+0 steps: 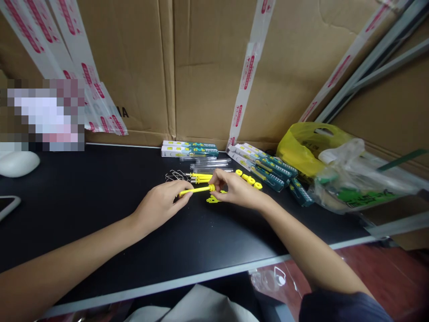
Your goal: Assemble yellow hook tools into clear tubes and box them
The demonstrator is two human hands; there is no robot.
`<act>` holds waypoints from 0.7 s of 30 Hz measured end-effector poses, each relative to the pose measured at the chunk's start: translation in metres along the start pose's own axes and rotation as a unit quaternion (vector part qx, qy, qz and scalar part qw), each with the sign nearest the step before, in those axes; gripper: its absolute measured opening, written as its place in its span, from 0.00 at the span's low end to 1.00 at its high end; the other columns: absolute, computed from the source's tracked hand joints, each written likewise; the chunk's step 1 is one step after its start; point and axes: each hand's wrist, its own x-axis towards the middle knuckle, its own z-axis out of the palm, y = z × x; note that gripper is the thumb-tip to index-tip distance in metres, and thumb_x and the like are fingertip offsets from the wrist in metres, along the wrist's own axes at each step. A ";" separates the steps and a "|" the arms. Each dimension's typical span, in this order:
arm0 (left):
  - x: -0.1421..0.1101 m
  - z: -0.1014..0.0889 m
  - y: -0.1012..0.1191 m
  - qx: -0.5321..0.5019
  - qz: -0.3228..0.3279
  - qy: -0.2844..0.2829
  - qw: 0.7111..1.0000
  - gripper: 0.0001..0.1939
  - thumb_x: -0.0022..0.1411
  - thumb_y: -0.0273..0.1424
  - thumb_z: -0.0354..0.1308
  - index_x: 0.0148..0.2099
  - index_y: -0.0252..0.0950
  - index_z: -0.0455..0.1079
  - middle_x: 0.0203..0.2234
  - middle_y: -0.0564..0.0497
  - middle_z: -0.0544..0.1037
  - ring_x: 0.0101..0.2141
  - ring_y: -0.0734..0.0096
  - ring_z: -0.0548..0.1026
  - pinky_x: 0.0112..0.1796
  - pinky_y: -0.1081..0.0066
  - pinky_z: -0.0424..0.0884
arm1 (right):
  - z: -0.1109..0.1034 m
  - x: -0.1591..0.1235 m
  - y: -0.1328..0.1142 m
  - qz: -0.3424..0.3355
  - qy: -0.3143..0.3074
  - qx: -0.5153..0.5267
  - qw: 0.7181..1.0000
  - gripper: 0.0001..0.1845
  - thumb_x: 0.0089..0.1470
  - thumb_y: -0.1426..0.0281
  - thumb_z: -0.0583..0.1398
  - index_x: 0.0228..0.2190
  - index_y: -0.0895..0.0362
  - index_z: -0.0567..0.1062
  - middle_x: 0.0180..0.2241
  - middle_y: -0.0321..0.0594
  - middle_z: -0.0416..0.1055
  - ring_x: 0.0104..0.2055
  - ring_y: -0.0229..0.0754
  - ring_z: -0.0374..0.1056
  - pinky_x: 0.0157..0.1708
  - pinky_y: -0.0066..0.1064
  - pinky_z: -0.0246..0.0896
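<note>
Yellow rod (197, 190) well inside table edge (167, 286)

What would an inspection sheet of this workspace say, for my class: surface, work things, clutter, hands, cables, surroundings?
Surface: black tabletop, pale front edge.
Work things: yellow rod; beyond it, clear tubes and yellow handles near bent metal pieces.
Clutter: small boxes toward the back, yellow bag at the right.
Hands: left hand and right hand hold opposite ends of the rod.
Cables: nothing seen on the tabletop.
Surroundings: taped cardboard behind; clear bottle below.
</note>
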 end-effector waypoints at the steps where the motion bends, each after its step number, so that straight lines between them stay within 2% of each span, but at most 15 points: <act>1: 0.000 0.000 0.000 -0.007 -0.009 -0.001 1.000 0.09 0.67 0.32 0.50 0.43 0.36 0.71 0.37 0.51 0.79 0.36 0.68 0.77 0.39 0.70 0.69 | 0.000 0.000 0.000 -0.003 0.002 -0.006 1.000 0.09 0.51 0.75 0.62 0.35 0.57 0.67 0.28 0.32 0.68 0.28 0.34 0.65 0.30 0.27 0.61; 5: 0.002 0.000 0.002 -0.050 -0.033 -0.008 0.998 0.10 0.67 0.34 0.52 0.43 0.38 0.72 0.37 0.53 0.80 0.36 0.69 0.77 0.39 0.71 0.68 | -0.001 0.001 -0.002 -0.051 0.025 -0.060 0.997 0.09 0.51 0.72 0.65 0.34 0.58 0.72 0.32 0.37 0.67 0.34 0.38 0.64 0.34 0.30 0.62; 9: 0.002 0.000 0.003 -0.079 -0.055 -0.024 0.995 0.10 0.67 0.36 0.52 0.44 0.41 0.73 0.39 0.55 0.80 0.39 0.69 0.77 0.40 0.72 0.67 | 0.003 0.002 -0.004 -0.095 0.036 -0.054 0.993 0.08 0.52 0.70 0.65 0.36 0.58 0.74 0.38 0.41 0.70 0.41 0.42 0.66 0.41 0.34 0.64; 12: 0.002 -0.001 0.007 -0.101 -0.066 -0.056 0.991 0.11 0.68 0.38 0.51 0.44 0.42 0.72 0.40 0.55 0.79 0.39 0.69 0.76 0.39 0.72 0.67 | 0.010 0.002 -0.008 -0.101 0.042 -0.046 0.993 0.08 0.53 0.69 0.65 0.36 0.58 0.74 0.35 0.41 0.74 0.38 0.41 0.68 0.40 0.33 0.64; 15: 0.001 -0.002 0.010 -0.103 -0.097 -0.085 0.986 0.12 0.68 0.41 0.48 0.44 0.41 0.68 0.30 0.56 0.76 0.30 0.71 0.73 0.34 0.72 0.65 | 0.017 0.001 -0.014 -0.102 0.056 -0.028 0.993 0.08 0.53 0.70 0.65 0.36 0.59 0.74 0.35 0.41 0.75 0.37 0.40 0.69 0.38 0.31 0.64; 17: 0.001 -0.002 0.012 -0.114 -0.112 -0.084 0.983 0.13 0.69 0.42 0.46 0.45 0.40 0.62 0.26 0.58 0.72 0.27 0.72 0.70 0.32 0.71 0.63 | 0.021 0.000 -0.017 -0.101 0.062 -0.011 0.993 0.08 0.54 0.71 0.64 0.37 0.59 0.74 0.36 0.41 0.75 0.38 0.40 0.70 0.39 0.30 0.65; 21: 0.001 -0.003 0.016 -0.171 -0.118 -0.076 0.975 0.12 0.70 0.43 0.42 0.45 0.39 0.56 0.25 0.58 0.71 0.28 0.71 0.69 0.34 0.71 0.63 | 0.031 0.000 -0.018 -0.090 0.068 0.020 0.993 0.07 0.54 0.70 0.64 0.36 0.58 0.74 0.35 0.40 0.75 0.36 0.39 0.71 0.37 0.29 0.66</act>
